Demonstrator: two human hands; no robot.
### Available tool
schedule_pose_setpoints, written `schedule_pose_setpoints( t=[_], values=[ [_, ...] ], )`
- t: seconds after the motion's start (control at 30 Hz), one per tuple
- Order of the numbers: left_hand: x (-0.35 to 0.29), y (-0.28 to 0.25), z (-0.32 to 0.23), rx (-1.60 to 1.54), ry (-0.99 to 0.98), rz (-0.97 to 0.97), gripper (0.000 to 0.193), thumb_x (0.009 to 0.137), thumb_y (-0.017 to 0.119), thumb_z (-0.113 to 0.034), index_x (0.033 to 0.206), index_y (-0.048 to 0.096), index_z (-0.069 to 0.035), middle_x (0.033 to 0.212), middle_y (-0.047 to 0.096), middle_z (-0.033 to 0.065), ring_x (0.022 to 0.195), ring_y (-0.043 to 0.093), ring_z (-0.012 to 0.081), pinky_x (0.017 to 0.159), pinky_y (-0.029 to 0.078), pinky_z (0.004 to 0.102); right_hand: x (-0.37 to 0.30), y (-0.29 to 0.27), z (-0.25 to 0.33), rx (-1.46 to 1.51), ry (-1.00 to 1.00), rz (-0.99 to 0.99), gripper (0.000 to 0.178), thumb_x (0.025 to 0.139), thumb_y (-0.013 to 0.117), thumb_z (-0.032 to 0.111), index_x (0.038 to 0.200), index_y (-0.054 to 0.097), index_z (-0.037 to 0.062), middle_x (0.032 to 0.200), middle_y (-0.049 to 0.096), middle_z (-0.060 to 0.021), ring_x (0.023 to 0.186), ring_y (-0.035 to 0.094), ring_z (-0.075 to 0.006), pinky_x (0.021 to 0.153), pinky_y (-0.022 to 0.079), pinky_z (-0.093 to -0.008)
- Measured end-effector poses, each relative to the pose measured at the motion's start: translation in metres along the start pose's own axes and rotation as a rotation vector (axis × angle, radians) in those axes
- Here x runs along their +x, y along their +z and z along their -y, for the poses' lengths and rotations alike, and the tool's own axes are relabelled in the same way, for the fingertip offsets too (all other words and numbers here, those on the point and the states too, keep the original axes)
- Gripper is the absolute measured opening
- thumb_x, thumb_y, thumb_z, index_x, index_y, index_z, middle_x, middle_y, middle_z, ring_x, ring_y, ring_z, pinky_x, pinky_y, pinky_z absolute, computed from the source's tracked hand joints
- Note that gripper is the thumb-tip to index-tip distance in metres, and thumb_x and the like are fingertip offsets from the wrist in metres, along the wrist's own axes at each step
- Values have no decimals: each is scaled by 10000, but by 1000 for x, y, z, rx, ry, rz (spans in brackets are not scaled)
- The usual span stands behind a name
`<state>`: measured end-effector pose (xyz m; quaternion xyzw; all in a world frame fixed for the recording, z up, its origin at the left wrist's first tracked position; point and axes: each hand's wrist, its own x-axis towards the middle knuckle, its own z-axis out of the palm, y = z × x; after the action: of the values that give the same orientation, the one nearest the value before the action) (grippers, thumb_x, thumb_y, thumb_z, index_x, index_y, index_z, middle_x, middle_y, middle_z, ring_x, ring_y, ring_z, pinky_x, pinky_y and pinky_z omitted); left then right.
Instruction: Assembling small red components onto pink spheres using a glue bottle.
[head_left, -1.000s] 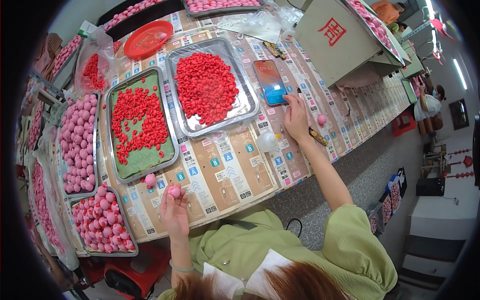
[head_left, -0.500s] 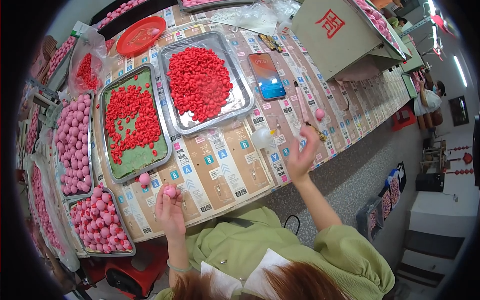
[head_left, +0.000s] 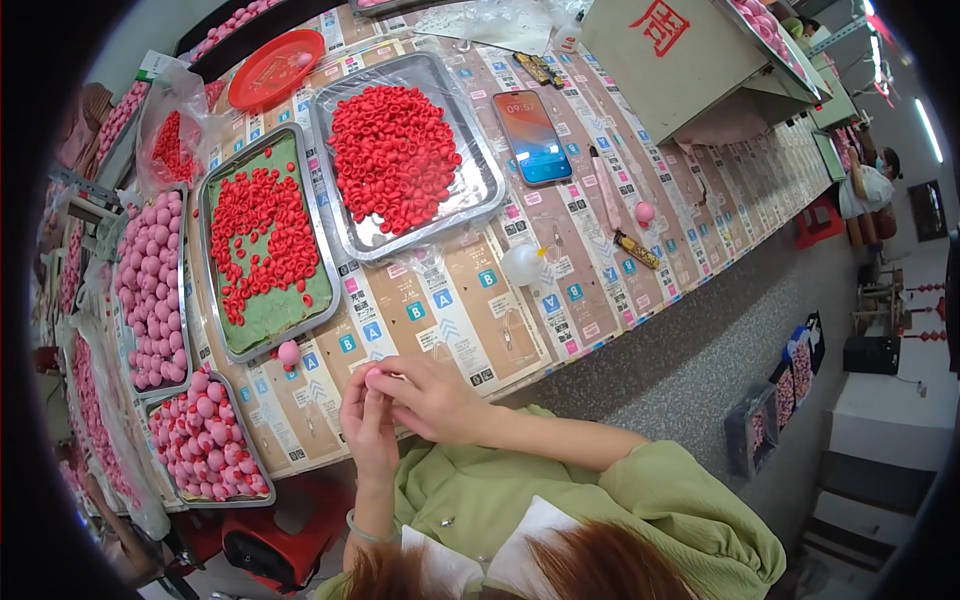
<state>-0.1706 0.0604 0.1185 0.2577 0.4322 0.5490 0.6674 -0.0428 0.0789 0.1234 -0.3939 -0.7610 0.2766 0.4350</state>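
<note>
My two hands are together just above the table's near edge. Between the fingertips of my left hand is a small pink ball, mostly covered by fingers. My right hand has come over it, its bent fingers pressed against the same ball; whether they also pinch a small piece is hidden. Just beyond them, another pink ball rests on the table with a bit of red beside it. To the left, a green-lined metal tray holds many small red ring-like pieces.
A larger metal tray holds more red pieces. Trays of plain pink balls and red-trimmed pink balls stand left. Rightward lie a white squeeze bottle, a phone, a pink stick-like tool and a loose ball.
My right hand has moved left from near the bottle and now meets my left hand at the pink ball. My left hand has shifted slightly right.
</note>
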Motion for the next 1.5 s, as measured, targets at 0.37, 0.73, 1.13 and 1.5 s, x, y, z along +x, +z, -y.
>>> schedule_pose_setpoints(
  t=[0.37,0.73,1.13,1.5],
  values=[
    [9,-7,-14,435,139,-204,311,846,472,-106,1141,429,-16,1027,502,57,849,493,134,756,406,229,21,-14,-25,12,251,-16,241,668,586,44,902,528,21,839,521,-107,748,518,-263,673,431,-349],
    [54,-59,-42,1405,520,-463,222,758,583,-105,934,515,11,877,520,100,816,498,202,774,392,279,22,-23,-52,-339,286,-108,306,664,607,92,949,522,20,924,493,-117,876,462,-276,766,381,-362],
    [73,2,-6,1277,603,-62,236,763,562,-41,990,516,7,970,531,109,869,511,213,773,397,288,8,-26,-38,-285,265,-203,351,673,619,69,1004,509,32,1002,464,-140,927,465,-285,793,383,-346],
    [98,-79,-71,1690,655,-487,268,778,545,-127,1035,535,-50,1020,511,128,952,470,272,834,363,359,-27,-68,-62,-402,387,-661,599,673,617,44,1184,308,-11,1097,384,-152,974,409,-248,819,347,-340]
  ],
)
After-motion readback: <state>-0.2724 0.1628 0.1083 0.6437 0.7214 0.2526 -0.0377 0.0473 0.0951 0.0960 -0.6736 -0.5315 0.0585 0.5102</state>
